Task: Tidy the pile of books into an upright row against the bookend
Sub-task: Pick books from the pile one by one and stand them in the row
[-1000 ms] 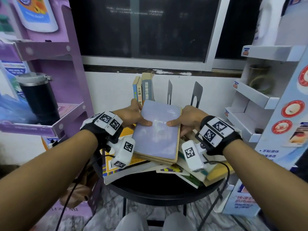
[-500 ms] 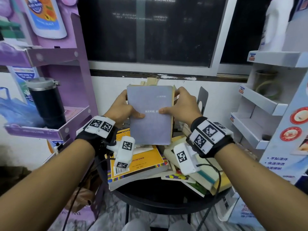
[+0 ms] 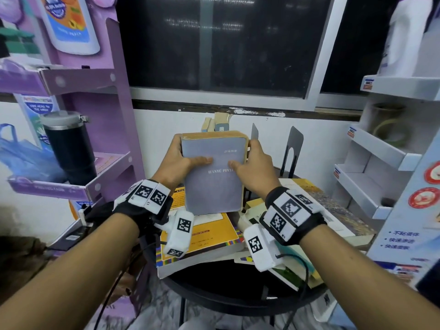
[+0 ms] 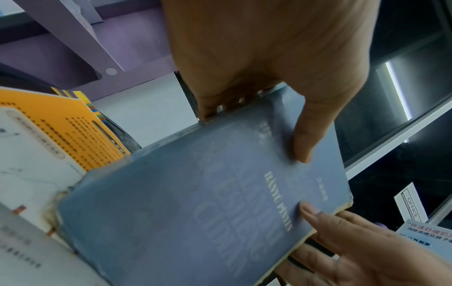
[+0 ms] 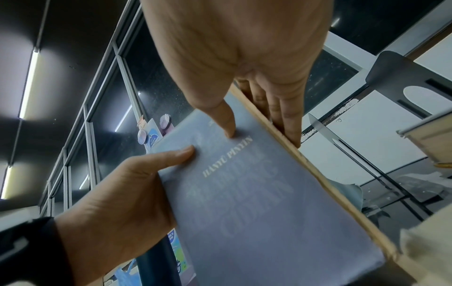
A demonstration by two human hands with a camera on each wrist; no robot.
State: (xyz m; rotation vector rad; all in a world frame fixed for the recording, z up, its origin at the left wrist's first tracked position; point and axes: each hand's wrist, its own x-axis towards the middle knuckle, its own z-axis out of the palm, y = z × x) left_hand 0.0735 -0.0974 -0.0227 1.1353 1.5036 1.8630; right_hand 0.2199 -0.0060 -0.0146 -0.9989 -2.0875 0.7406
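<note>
L hand (image 3: 177, 163) & R hand (image 3: 253, 167) grip a thick, worn gray-blue book (image 3: 213, 172) w/ fingers (image 5: 288, 116) curled round both sides, standing tall, cover facing us.

Support: round black table (image 3: 228, 303) | on it: sprawled pile of books (image 3: 204, 241), upright books (image 3: 215, 123) at back, black metal bookend (image 3: 293, 148)

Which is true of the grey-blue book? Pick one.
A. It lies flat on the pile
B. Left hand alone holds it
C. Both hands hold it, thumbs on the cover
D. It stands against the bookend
C: the left hand and right hand grip the grey-blue book by its sides above the pile.
</note>
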